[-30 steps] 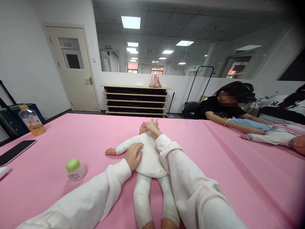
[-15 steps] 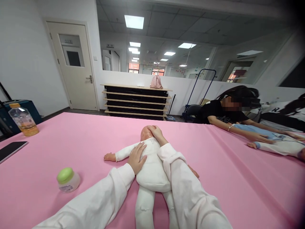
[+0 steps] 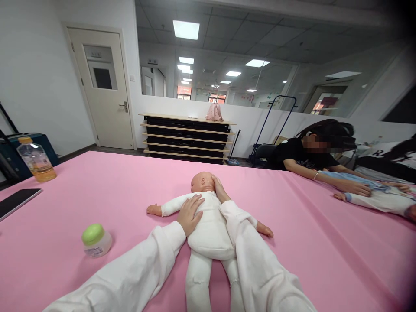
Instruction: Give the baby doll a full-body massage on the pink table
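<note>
A baby doll [image 3: 211, 225] with a white cloth body lies on the pink sheet, arms spread and legs toward me. Its bare head is turned to the left, one ear facing up. My left hand [image 3: 191, 215] rests flat on the left side of the doll's torso, fingers stretched out. Against the right side of the doll's head lies my right hand [image 3: 220, 189], its fingers extended along the head and partly hidden behind it. Neither hand grips anything.
On the pink-covered table [image 3: 123, 190] stand a green-lidded jar [image 3: 96, 240] and a bottle [image 3: 37, 160], with a phone [image 3: 17, 203] at the left edge. At right, a person in black [image 3: 292, 154] handles another doll [image 3: 373, 201]. Shelves [image 3: 188, 138] stand behind.
My right hand has slid from the top of the doll's head down to its right side, uncovering the ear. My left hand stays on the torso. The view has shifted slightly.
</note>
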`<action>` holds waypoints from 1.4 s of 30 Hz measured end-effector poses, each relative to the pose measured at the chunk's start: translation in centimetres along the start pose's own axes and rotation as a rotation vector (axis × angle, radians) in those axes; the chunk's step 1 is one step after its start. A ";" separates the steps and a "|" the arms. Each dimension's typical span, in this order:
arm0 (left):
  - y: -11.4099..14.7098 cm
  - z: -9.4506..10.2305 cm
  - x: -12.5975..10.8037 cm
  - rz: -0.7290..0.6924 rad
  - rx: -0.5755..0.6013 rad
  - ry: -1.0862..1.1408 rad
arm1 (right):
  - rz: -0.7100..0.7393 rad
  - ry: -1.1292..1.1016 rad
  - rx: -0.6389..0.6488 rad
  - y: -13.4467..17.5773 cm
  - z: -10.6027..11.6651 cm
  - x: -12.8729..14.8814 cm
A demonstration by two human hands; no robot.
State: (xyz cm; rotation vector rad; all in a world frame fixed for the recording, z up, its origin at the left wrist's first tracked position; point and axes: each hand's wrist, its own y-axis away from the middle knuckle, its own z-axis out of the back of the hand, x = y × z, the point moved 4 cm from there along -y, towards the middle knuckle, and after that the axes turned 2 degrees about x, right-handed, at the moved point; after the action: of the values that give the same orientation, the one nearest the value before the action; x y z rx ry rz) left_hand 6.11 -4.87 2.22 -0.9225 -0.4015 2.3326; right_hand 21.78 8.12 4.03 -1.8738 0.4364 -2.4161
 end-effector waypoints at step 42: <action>3.9 -0.1 -0.5 -0.149 -0.094 0.010 | 0.454 0.765 0.583 20.0 3.8 4.9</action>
State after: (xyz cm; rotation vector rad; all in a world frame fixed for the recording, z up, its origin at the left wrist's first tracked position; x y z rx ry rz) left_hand 4.83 -8.23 0.59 -0.9160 -0.5606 2.1887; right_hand 21.53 -12.84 4.46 -0.5273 0.1196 -2.4545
